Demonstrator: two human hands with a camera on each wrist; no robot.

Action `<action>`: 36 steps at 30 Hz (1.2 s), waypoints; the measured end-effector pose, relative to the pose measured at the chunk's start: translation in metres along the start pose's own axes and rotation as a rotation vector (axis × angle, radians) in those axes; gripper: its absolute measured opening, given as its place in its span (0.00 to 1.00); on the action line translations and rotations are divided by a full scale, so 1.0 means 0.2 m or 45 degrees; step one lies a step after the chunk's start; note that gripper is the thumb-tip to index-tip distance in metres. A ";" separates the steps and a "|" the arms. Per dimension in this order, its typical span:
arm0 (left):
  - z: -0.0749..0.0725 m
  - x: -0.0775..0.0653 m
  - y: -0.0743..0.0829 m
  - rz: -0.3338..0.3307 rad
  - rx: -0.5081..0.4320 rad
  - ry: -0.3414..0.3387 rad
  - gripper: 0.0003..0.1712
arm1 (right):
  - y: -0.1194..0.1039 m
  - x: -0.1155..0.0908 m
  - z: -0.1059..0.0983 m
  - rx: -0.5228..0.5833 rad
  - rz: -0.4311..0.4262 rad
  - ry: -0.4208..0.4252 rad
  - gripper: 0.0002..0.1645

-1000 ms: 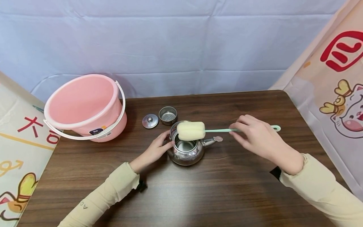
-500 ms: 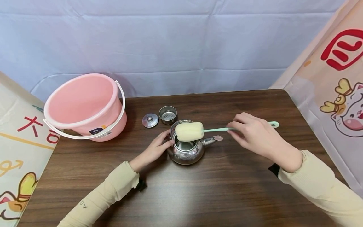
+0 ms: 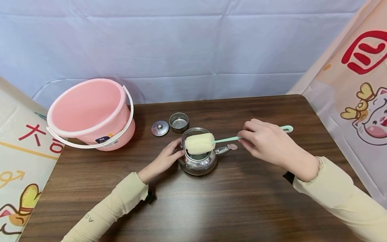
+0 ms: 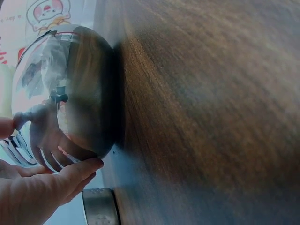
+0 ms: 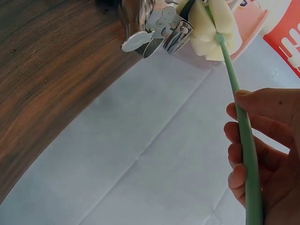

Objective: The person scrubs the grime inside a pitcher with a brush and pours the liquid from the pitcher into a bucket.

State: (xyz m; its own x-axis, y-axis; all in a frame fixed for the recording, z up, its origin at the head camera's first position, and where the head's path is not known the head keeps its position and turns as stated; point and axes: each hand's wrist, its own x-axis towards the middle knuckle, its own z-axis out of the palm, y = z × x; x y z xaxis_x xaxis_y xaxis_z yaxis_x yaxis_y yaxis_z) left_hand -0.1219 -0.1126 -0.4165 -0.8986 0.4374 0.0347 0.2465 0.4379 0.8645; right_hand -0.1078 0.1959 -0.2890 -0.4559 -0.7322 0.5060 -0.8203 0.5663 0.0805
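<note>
A shiny steel kettle point(image 3: 198, 167) stands upright on the wooden table, its lid off and its spout pointing right. My left hand point(image 3: 164, 158) holds the kettle's left side. In the left wrist view, the fingers point(image 4: 77, 176) lie along its curved wall and the thumb is near the rim. My right hand point(image 3: 264, 143) grips the pale green handle of a sponge brush point(image 3: 199, 144). The cream sponge head hovers over the kettle's mouth and covers much of the opening. In the right wrist view, thumb and curled fingers wrap the brush handle point(image 5: 247, 140).
Behind the kettle sit its round lid point(image 3: 160, 128) with a knob and a small perforated steel strainer point(image 3: 179, 123). A pink bucket point(image 3: 90, 111) with a white handle stands at the left. The table point(image 3: 211, 208) ends at a pale cloth backdrop point(image 3: 181, 50).
My right hand has moved slightly left with the sponge brush. The sponge head has shifted left and dipped lower over the kettle's opening. The left hand and kettle have stayed in place.
</note>
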 end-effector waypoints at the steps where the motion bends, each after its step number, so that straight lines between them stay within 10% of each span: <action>1: 0.00 0.00 0.00 -0.003 -0.003 -0.002 0.29 | 0.00 0.00 0.00 0.000 -0.001 -0.005 0.06; 36: 0.00 0.00 0.00 0.016 0.014 0.013 0.28 | -0.08 0.09 0.00 -0.124 -0.202 -0.029 0.08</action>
State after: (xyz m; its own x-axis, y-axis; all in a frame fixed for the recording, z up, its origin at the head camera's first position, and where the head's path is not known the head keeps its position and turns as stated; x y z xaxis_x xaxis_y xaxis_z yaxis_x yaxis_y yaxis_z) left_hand -0.1215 -0.1114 -0.4161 -0.8989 0.4351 0.0510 0.2620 0.4407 0.8586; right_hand -0.1034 0.1728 -0.2808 -0.3319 -0.8233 0.4605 -0.8457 0.4759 0.2414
